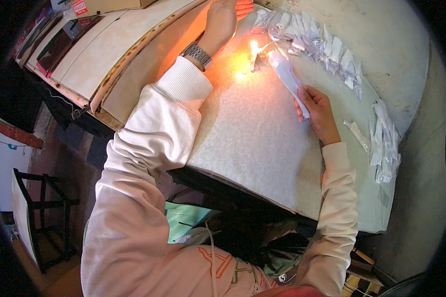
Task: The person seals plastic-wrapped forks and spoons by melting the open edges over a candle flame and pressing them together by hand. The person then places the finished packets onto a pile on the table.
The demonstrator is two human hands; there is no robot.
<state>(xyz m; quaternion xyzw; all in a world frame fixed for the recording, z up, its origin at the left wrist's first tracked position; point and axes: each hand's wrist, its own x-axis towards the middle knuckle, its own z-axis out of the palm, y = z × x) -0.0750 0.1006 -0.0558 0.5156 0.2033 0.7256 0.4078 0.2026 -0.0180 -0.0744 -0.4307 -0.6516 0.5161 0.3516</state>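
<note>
My right hand [316,110] is closed around the near end of a long white packet [286,74] in clear, shiny plastic. The packet slants up and to the left, its far end beside a bright flame [254,47]. Glare hides whether the two touch, and what the flame burns on is hard to make out. My left hand [225,19], with a metal watch [197,53] at the wrist, is at the top edge, left of the flame. Its fingers are stretched out, lit orange, partly cut off by the frame, and nothing shows in them.
Similar plastic-wrapped packets [332,47] lie in a row along the back of the pale table [248,143]. Several more [384,141] are at the right edge. A raised panel [99,54] borders the left side, with a cardboard box [116,5] on top. A wall stands at right.
</note>
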